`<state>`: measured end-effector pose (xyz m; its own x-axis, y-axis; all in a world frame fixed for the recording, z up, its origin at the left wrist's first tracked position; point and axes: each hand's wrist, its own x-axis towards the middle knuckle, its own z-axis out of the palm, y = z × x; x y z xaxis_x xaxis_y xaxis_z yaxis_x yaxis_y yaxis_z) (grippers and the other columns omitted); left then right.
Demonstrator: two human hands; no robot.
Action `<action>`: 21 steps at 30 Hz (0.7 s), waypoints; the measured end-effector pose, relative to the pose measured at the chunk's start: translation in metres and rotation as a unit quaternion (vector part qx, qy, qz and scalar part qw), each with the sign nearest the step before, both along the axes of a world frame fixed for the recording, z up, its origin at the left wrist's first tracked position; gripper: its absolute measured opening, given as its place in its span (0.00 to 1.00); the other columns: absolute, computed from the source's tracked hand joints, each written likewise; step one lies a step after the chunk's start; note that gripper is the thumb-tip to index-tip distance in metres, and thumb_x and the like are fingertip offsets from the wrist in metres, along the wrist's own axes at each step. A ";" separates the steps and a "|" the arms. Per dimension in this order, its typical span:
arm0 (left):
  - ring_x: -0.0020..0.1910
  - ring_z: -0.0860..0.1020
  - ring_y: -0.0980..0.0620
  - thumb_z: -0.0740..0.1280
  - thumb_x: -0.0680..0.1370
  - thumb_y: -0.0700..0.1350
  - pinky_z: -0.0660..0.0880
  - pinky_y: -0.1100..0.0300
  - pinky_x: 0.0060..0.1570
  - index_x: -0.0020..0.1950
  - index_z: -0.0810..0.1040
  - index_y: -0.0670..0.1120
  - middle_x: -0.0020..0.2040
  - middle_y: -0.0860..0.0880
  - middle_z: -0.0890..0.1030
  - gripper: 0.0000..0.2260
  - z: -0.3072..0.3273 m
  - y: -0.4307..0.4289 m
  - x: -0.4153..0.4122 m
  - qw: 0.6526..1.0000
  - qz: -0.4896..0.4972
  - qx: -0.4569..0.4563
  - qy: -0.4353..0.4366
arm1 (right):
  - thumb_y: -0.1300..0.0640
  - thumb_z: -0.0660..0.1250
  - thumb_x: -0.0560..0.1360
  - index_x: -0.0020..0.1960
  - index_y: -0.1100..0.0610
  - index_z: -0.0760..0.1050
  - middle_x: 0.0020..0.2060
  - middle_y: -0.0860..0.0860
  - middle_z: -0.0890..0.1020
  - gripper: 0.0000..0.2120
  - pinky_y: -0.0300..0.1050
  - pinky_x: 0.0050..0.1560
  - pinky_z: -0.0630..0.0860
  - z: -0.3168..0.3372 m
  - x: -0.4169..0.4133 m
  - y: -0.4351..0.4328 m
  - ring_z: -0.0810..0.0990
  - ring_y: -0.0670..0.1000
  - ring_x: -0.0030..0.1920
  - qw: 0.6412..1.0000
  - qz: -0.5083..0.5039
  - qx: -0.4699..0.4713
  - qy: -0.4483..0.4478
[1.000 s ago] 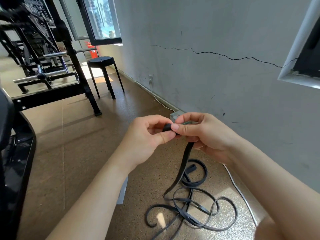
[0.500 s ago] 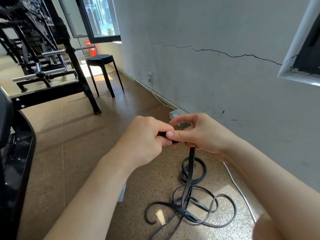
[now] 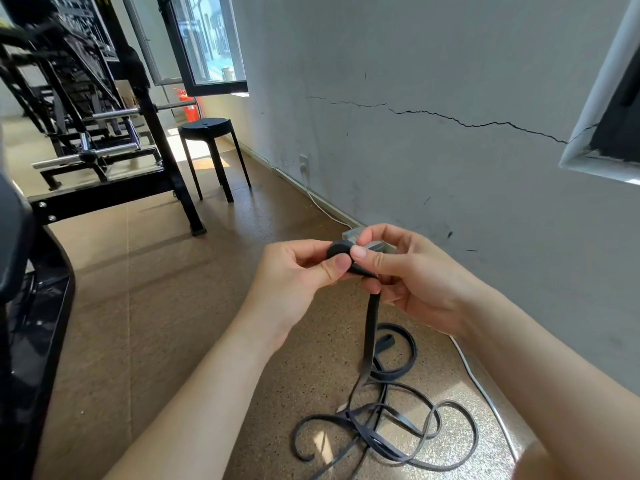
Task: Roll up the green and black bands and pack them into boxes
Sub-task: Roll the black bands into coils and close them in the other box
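Observation:
A long black band (image 3: 370,334) hangs from my hands down to the floor, where the rest of it lies in loose tangled loops. Its top end is wound into a small tight roll (image 3: 337,249). My left hand (image 3: 298,271) pinches that roll with thumb and fingers. My right hand (image 3: 412,275) pinches the roll from the other side, and the band runs down past its curled fingers. A small grey box (image 3: 375,244) sits on the floor by the wall, mostly hidden behind my right hand. No green band is in view.
A black stool (image 3: 211,150) stands by the wall further back. A black metal gym frame (image 3: 104,140) with steel bars fills the left. A white cable (image 3: 485,393) runs along the base of the cracked wall. Dark equipment (image 3: 31,306) borders the left edge.
The roll at the band's end has grown a little and now shows between my thumbs. Both hands shifted slightly and turned it; the hanging band swung a bit.

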<state>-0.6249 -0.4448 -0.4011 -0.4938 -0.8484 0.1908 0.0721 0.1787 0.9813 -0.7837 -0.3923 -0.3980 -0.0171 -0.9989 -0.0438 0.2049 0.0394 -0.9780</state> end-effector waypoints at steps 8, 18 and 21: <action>0.36 0.79 0.62 0.75 0.70 0.43 0.74 0.71 0.36 0.42 0.83 0.58 0.35 0.60 0.83 0.09 0.008 -0.009 0.011 0.942 0.105 -0.221 -0.230 | 0.59 0.75 0.71 0.42 0.52 0.82 0.33 0.50 0.85 0.04 0.39 0.42 0.81 0.007 0.004 0.007 0.84 0.46 0.35 0.937 -0.031 -0.068 0.342; 0.38 0.74 0.52 0.71 0.73 0.44 0.72 0.54 0.39 0.44 0.83 0.50 0.37 0.52 0.78 0.03 0.012 -0.008 0.010 0.841 0.051 -0.394 -0.369 | 0.48 0.76 0.68 0.44 0.46 0.78 0.31 0.49 0.82 0.09 0.37 0.33 0.70 0.001 0.009 0.007 0.73 0.41 0.28 0.887 -0.073 -0.129 0.437; 0.39 0.74 0.53 0.72 0.72 0.45 0.73 0.56 0.39 0.45 0.83 0.50 0.38 0.54 0.77 0.03 0.008 -0.009 0.008 0.849 0.064 -0.392 -0.348 | 0.52 0.76 0.70 0.41 0.49 0.77 0.29 0.46 0.82 0.07 0.38 0.33 0.71 -0.001 0.011 0.005 0.73 0.40 0.28 0.884 -0.092 -0.129 0.439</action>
